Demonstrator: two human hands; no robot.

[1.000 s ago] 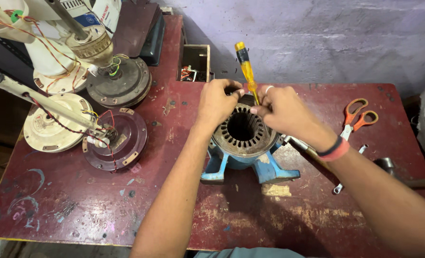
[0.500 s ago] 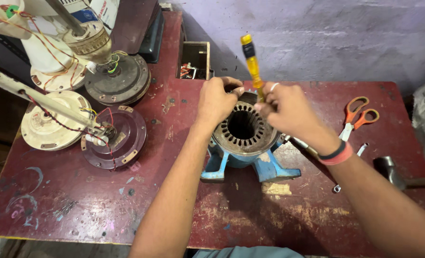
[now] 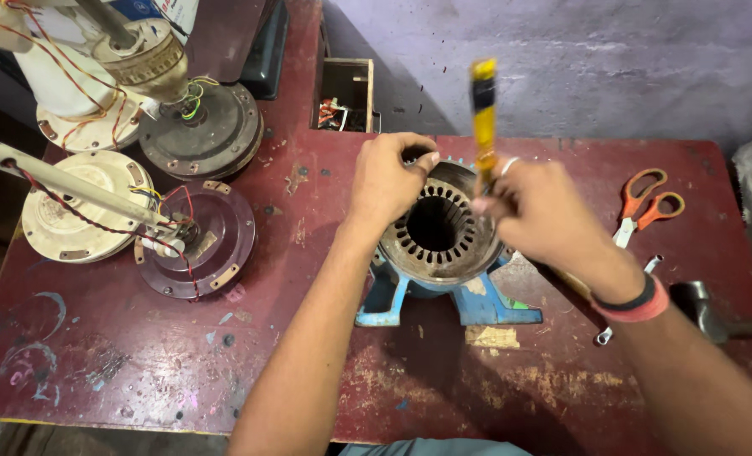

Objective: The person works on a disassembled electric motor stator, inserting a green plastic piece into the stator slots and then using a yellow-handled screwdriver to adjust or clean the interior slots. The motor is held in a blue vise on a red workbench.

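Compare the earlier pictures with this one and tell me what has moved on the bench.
The yellow-handled screwdriver in the right hand has swung from leaning left to nearly upright. The left hand stays on the slotted stator ring's far rim. Stator, blue stand and scissors are unmoved.

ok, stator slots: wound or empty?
Empty. The stator on its blue stand shows bare open slots around the bore, with no wire in those visible.

Orange-handled scissors point(image 3: 646, 198), a hammer point(image 3: 713, 312), fan motors point(image 3: 198, 139) and a parts box point(image 3: 346, 93) sit on the red table point(image 3: 139, 363).
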